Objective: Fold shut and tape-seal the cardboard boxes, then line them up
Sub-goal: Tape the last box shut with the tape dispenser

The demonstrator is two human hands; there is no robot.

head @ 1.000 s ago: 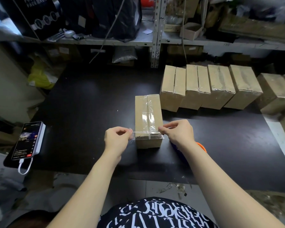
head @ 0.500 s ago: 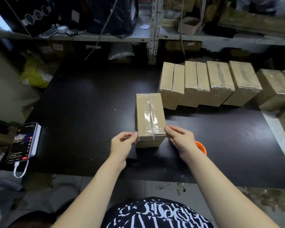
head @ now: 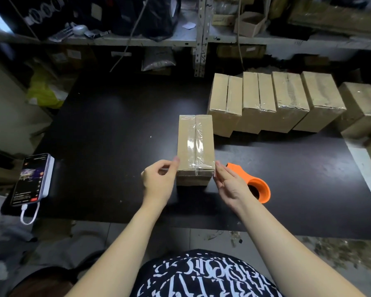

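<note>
A closed cardboard box (head: pixel 195 144) lies lengthwise at the middle of the black table (head: pixel 116 129). Clear tape runs along its top seam and across its near end. My left hand (head: pixel 159 181) is at the box's near left corner, thumb tip against the side, fingers loosely curled and holding nothing. My right hand (head: pixel 227 185) lies with straight fingers flat against the near right side, on the tape end. An orange tape dispenser (head: pixel 256 186) lies on the table just right of my right hand.
Several sealed boxes (head: pixel 287 103) stand side by side in a row at the back right, with more boxes (head: pixel 364 108) at the right edge. A phone on a power bank (head: pixel 33 179) lies at the table's left front corner. Cluttered shelves (head: pixel 137 40) rise behind.
Both hands held a strip of tape stretched over the box's near end, then brought it down. They now sit low against the box's sides. The tape dispenser has come into view.
</note>
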